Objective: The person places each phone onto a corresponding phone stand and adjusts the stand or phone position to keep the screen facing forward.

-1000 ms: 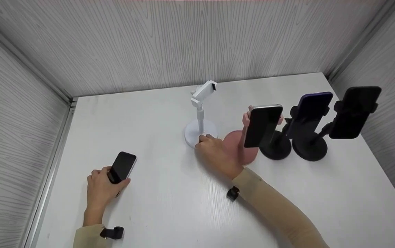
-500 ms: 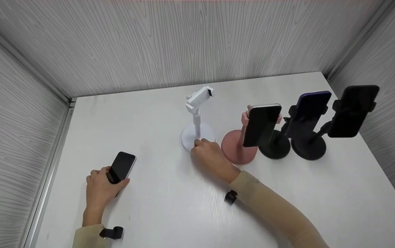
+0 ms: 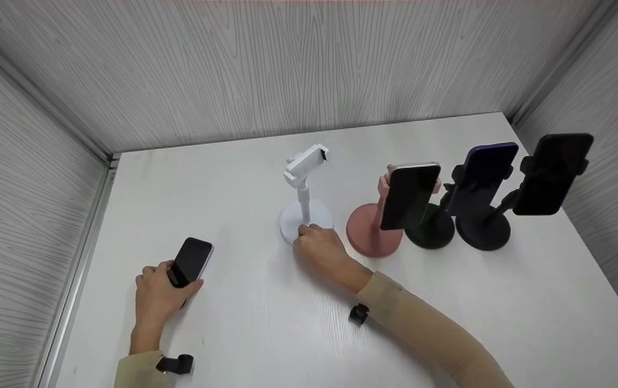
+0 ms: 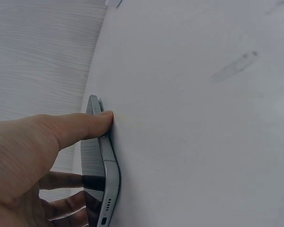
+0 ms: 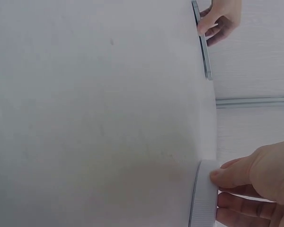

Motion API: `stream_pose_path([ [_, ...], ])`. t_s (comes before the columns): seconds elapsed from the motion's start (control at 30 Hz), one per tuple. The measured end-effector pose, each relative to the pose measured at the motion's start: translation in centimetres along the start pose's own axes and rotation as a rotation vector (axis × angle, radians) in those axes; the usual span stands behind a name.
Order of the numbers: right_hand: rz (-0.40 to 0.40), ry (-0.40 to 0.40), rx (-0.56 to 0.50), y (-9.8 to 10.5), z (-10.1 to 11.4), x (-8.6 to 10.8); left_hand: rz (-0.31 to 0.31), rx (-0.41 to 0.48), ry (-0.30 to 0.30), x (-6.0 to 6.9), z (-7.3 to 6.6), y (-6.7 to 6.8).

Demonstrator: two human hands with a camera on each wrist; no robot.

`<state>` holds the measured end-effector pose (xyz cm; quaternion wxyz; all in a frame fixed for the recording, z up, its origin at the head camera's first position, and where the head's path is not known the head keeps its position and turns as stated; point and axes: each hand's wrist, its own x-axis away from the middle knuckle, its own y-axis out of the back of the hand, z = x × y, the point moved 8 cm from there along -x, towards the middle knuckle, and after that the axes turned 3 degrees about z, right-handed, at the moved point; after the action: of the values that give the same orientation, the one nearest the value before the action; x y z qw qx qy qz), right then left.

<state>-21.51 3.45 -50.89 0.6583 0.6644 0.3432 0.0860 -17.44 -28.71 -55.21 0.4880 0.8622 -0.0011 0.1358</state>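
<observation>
On the left of the table, my left hand grips a smartphone by its long edges. The phone lies flat, dark screen up. In the left wrist view, the thumb is on one edge and fingers reach over to the far side. Near the middle, my right hand holds the near edge of the round base of a white phone stand. In the right wrist view, the thumb presses the rim of that base, with fingers over its top. The stand is upright, its tilted clamp holding no phone.
To the right stand a pink phone stand holding a phone, a black stand with a dark blue phone, and another black stand with a black phone. Grained panels wall the table's back and sides.
My right hand has slid the white phone stand a little to the left and toward me, away from the pink stand. The left hand and its smartphone have stayed put.
</observation>
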Motion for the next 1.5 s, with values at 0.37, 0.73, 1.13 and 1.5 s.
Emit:
stream_pose_path([
  [0.37,0.024,0.002,-0.01,-0.1,0.8,0.0,-0.009,-0.018,-0.015,-0.1,0.0,0.0],
  [0.73,0.023,0.025,-0.035,0.1,1.6,0.0,0.002,-0.011,-0.002,-0.1,0.0,0.0],
  [1.13,0.049,0.029,-0.047,0.1,2.4,0.0,-0.008,-0.006,-0.012,0.0,0.0,-0.1],
  [1.5,0.012,0.025,-0.012,0.7,3.1,0.3,-0.017,-0.012,-0.017,-0.1,0.1,0.0],
])
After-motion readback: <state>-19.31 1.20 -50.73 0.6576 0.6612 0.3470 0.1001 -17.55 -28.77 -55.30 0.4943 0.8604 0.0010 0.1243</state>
